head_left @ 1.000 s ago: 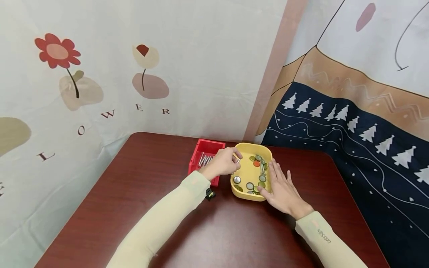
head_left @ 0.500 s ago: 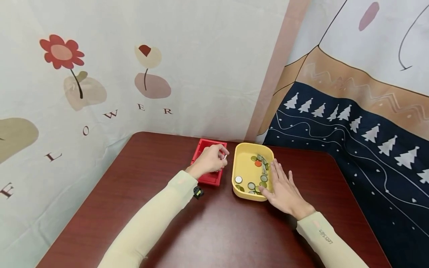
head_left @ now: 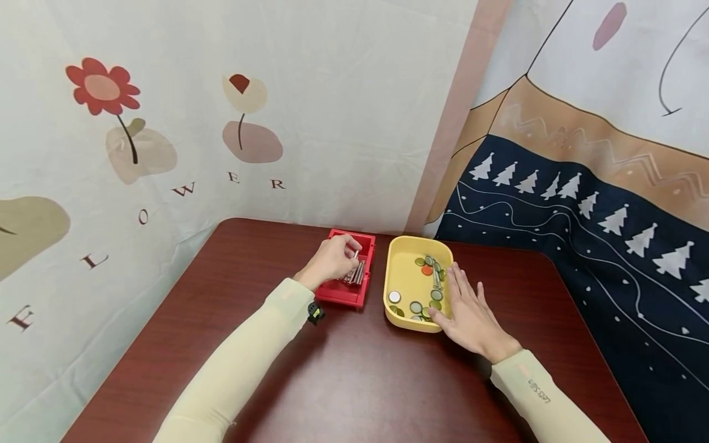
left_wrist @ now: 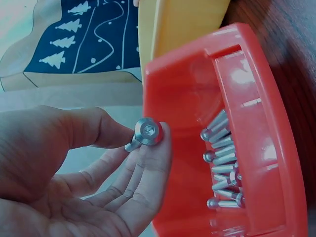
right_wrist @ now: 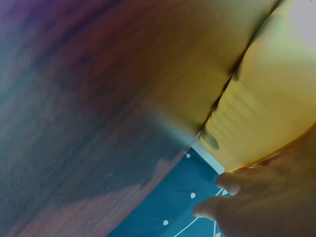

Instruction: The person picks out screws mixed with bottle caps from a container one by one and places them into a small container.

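Note:
My left hand [head_left: 328, 261] is over the red bin [head_left: 339, 296], pinching a silver bolt [left_wrist: 148, 130] between thumb and fingers. The bolt's hex-socket head faces the left wrist camera; its shank is mostly hidden. Several similar bolts [left_wrist: 226, 157] lie loosely piled inside the bin, along one wall. To the right stands a yellow box [head_left: 401, 280]. My right hand [head_left: 469, 315] rests against that box's right side with straight fingers, its thumb over the near rim.
Inside the yellow box are several round caps, including a silver cap [head_left: 394, 296] and an orange cap [head_left: 426, 270], plus some slender metal pieces [head_left: 436, 280]. Both containers stand near the back of the brown table [head_left: 354, 375], before a printed cloth [head_left: 343, 123].
My left hand has moved left from over the yellow box to over the red bin, still pinching a bolt. The right hand stays at the yellow box.

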Demonstrator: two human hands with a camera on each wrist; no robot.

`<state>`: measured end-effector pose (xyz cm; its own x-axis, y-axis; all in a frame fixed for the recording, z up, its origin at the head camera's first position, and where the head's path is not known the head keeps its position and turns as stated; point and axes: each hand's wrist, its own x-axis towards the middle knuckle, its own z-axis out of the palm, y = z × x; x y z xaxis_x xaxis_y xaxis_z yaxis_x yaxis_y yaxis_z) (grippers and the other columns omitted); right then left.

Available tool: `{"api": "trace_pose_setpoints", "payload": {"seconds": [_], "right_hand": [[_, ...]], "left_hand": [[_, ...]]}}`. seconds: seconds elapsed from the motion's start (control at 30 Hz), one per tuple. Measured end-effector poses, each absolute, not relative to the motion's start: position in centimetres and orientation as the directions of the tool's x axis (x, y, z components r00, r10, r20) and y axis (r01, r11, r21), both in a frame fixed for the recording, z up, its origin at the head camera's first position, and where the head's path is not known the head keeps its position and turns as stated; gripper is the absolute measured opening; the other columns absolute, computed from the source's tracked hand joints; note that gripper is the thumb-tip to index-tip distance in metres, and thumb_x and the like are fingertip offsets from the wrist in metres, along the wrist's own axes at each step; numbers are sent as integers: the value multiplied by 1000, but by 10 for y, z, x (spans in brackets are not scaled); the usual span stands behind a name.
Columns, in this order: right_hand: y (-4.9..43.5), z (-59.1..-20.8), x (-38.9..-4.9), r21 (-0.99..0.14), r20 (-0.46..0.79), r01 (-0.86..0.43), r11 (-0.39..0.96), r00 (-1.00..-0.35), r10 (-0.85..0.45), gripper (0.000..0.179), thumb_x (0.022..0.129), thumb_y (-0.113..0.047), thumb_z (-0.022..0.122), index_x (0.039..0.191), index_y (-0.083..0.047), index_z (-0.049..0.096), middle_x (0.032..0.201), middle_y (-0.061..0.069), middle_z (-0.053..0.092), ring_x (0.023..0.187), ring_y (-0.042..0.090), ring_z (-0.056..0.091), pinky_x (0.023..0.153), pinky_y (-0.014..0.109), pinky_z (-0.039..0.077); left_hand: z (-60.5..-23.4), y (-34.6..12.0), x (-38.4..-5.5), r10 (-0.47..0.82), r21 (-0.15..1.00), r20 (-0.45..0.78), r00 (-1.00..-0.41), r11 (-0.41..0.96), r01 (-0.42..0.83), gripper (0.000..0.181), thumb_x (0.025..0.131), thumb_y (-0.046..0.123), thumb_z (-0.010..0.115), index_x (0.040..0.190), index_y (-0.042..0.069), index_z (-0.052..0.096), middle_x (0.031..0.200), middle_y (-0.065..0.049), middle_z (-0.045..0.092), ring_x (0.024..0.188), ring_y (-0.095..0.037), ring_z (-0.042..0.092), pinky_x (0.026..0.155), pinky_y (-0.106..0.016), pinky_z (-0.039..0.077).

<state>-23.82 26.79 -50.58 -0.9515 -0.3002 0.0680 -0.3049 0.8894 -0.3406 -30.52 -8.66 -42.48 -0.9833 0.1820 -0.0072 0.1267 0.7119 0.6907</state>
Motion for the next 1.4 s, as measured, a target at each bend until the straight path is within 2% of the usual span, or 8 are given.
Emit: {"api": "trace_pose_setpoints", "payload": {"seconds": [0.4, 0.57, 0.8, 1.4], "right_hand": [[267, -505, -239, -343, 47, -295, 892, -954, -297, 108, 112, -57, 66, 185, 1, 11, 198, 21, 1, 182, 53, 12, 141, 84, 8], [269, -504, -240, -332, 50, -298, 895, -953, -298, 108, 113, -57, 65, 185, 2, 12, 197, 22, 2, 182, 53, 12, 141, 85, 8], [270, -502, -242, -324, 43, -291, 900, -955, -294, 108, 113, -59, 64, 185, 2, 12, 197, 22, 1, 181, 53, 12, 141, 85, 8], [269, -505, -240, -319, 46, -295, 901, -954, -296, 107, 113, -59, 63, 185, 3, 13, 197, 22, 1, 182, 53, 11, 141, 85, 8]], "left_hand": [[-432, -93, -313, 167, 669, -75, -983, 739, 75, 38, 104, 4, 81, 142, 3, 76, 121, -16, 81, 108, -26, 74, 90, -36, 64], [-431, -91, -320, 175, 660, -80, -981, 747, 80, 38, 104, 3, 81, 142, 3, 77, 118, -14, 80, 106, -25, 72, 86, -33, 62], [-431, -88, -328, 185, 640, -92, -978, 764, 84, 39, 105, 3, 80, 144, 1, 76, 120, -17, 79, 103, -25, 73, 83, -33, 65], [-436, -87, -328, 197, 611, -58, -979, 782, 122, 38, 108, 9, 80, 144, 0, 74, 132, -21, 82, 116, -32, 79, 107, -48, 70]]}}
